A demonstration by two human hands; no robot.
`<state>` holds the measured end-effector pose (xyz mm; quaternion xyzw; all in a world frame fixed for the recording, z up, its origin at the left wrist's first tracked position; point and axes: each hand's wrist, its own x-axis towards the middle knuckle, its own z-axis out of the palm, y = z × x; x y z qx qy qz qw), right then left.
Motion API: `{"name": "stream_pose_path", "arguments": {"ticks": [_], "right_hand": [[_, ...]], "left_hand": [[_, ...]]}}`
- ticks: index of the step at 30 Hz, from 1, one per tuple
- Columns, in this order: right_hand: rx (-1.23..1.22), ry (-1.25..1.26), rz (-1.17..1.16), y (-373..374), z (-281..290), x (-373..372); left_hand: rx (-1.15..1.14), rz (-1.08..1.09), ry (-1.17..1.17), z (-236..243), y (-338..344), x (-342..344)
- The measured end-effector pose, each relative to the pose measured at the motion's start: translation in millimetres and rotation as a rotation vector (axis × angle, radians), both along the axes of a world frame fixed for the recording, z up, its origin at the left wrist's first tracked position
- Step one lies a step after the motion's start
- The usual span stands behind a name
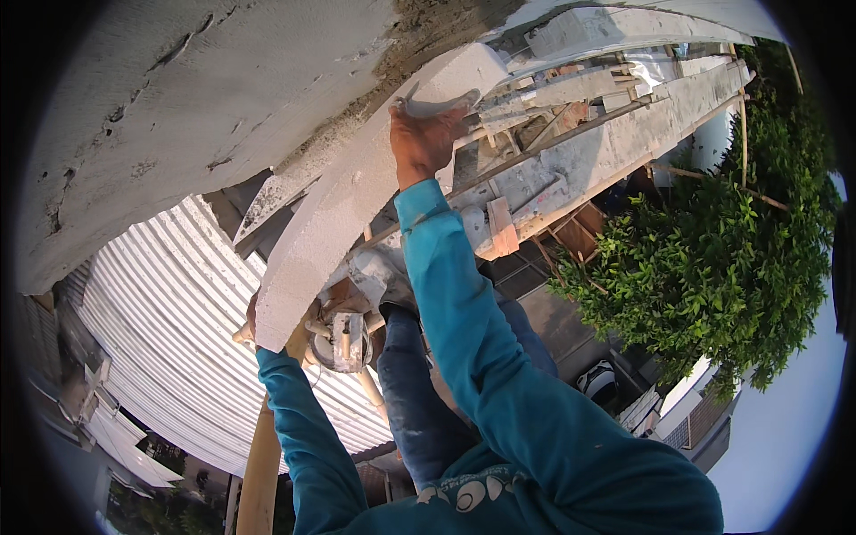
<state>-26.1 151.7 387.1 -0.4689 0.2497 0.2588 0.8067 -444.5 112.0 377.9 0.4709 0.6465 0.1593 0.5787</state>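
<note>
A long, pale, grainy strip (325, 218), like foam or lightweight block, slants across the view beside a rough grey concrete wall (178, 107). My right hand (426, 134) is closed on its upper part, fingers curled at the edge. My left hand (255, 316) holds the lower end from the left side, mostly hidden behind it. Below the strip, a bucket (361, 357) with a pale-handled tool in it sits among bamboo poles (263, 450).
A narrow, dusty plank scaffold (597, 160) runs to the upper right, with scraps and wooden pieces on it. My legs (401, 392) show below. A white corrugated roof (160, 312) lies lower left; a leafy tree (704, 267) and drop are at the right.
</note>
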Motion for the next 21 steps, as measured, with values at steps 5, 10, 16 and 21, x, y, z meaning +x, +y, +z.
{"name": "stream_pose_path", "arguments": {"ticks": [5,10,16,21], "right_hand": [[-0.969,-0.613,0.683,-12,51,-7],[-0.606,-0.877,0.464,-63,32,24],[-0.403,-1.254,0.602,-75,-2,164],[0.376,-0.794,0.811,-94,14,210]], "left_hand": [[0.017,-0.012,0.044,-5,20,13],[0.034,-0.040,0.073,-5,30,25],[0.034,-0.060,0.105,-6,32,24],[0.022,-0.074,0.145,3,28,13]]}}
